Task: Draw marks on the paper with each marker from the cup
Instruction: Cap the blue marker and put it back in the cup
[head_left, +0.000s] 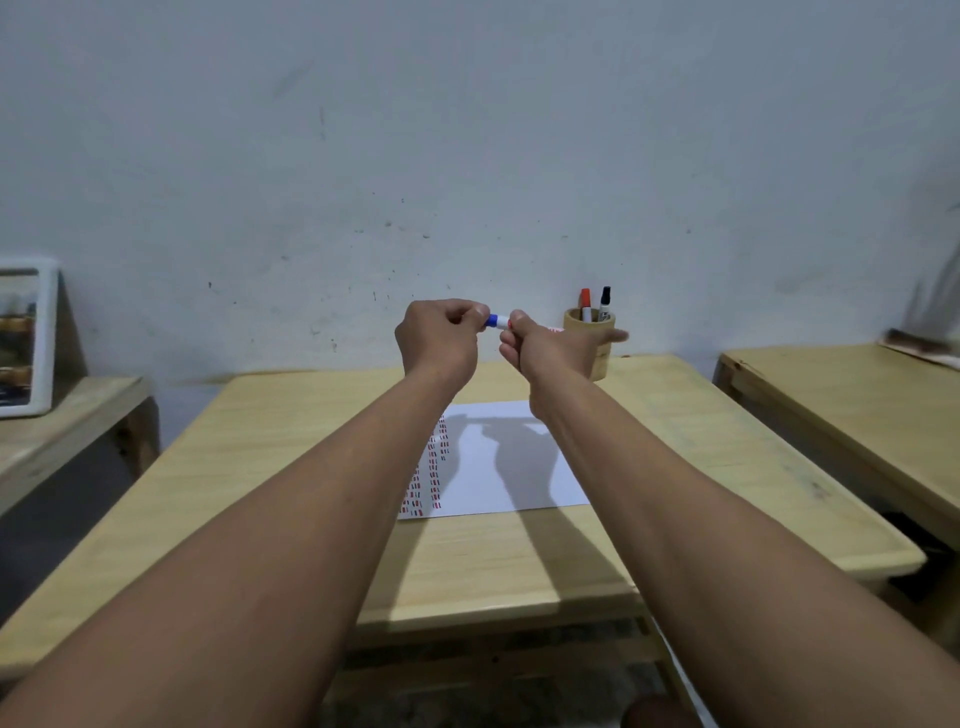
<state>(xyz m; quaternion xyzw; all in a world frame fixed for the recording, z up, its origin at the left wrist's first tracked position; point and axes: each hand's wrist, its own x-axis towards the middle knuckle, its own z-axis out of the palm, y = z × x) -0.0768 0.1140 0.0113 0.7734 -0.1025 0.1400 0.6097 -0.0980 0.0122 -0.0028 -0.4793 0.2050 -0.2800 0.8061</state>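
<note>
Both hands are raised above the bench (291, 431), holding one marker (497, 321) level between them. The left hand (439, 340) pinches the blue cap end; the right hand (545, 348) is closed around the barrel, whose far end sticks out toward the cup (592, 338). Each grip is clamped on the marker — only a short blue-and-white stretch shows between the fists.

The marker looks light, stiff and smooth, so it should handle easily. The cap is likely a snug press fit — best held as it is, fingertips on the cap and a full fist on the barrel, pulling straight along its length.

It sits well above the paper (498, 457), which lies flat below with columns of short red and dark dashes at its left side. A red marker (585, 304) and a black marker (604, 303) stand upright in the cup, just beyond the right hand.
</note>
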